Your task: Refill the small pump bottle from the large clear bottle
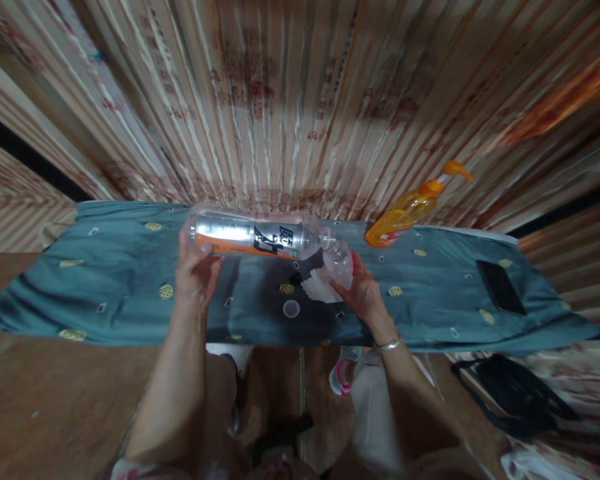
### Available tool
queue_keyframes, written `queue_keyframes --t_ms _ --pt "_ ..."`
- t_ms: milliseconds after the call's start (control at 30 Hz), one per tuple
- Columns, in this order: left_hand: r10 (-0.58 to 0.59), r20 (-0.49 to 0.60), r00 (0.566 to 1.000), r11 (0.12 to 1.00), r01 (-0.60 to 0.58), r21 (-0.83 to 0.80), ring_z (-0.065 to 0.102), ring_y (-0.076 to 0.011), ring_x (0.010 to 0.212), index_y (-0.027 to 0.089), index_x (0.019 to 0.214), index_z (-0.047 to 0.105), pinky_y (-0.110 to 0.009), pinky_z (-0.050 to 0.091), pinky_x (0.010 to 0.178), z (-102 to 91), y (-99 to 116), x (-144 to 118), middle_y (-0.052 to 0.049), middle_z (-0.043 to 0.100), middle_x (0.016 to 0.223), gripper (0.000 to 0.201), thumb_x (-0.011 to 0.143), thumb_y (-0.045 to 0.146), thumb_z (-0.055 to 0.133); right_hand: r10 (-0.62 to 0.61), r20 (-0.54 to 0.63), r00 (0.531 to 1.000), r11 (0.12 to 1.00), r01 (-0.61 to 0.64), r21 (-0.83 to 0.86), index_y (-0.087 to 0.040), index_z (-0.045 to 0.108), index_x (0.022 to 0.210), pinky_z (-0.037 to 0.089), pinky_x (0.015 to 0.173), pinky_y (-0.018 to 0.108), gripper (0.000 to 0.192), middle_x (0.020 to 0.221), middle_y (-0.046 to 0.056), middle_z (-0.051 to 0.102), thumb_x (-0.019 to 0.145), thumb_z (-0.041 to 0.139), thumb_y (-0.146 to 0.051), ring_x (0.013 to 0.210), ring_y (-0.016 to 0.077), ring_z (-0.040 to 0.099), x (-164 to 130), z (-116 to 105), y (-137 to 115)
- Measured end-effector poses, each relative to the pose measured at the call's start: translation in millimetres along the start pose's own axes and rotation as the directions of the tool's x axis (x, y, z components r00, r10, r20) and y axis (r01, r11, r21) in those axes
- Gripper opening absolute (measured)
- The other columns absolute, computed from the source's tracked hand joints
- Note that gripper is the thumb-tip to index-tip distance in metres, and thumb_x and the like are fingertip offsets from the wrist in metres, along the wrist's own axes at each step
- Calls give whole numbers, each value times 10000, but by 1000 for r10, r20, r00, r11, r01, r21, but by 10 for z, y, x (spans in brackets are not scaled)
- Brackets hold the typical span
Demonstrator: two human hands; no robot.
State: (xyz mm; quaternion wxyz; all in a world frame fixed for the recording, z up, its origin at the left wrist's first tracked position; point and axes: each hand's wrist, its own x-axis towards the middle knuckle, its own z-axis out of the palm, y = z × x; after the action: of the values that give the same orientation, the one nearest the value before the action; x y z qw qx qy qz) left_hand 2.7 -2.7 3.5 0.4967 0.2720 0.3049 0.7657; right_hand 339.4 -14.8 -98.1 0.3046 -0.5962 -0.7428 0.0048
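Head view, hours from centre: one pump bottle (405, 211) of amber liquid at two o'clock, one dark phone (501, 287) past three, one black bag (523, 393) below at four, one clear lid (291, 309) at six. One large bottle (250, 233) at nine, left hand (195, 273) clasping its base; one small bottle (337, 259) at four, gripped by the right hand (363, 290), partly covering one pale scrap (317, 287); necks adjoining, contents indistinct.

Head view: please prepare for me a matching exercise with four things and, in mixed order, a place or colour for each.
1. Large bottle
2. Pump bottle
3. Small clear container
4. Flat dark rectangle

A. Near the cloth's right end
B. In the right hand
C. In the left hand
D. Yellow-orange, near the curtain

Pairs: 1-C, 2-D, 3-B, 4-A
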Motion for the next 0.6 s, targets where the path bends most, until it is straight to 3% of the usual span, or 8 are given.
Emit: queue_keyframes --t_ms 600 --pt "29 61 998 999 -32 35 629 -157 837 260 990 691 -206 490 608 -50 -31 22 3 717 962 450 562 143 770 37 30 999 999 -36 -19 -60 341 1485 551 994 519 825 1383 292 594 868 615 -535 1260 370 620 -1 -19 -23"
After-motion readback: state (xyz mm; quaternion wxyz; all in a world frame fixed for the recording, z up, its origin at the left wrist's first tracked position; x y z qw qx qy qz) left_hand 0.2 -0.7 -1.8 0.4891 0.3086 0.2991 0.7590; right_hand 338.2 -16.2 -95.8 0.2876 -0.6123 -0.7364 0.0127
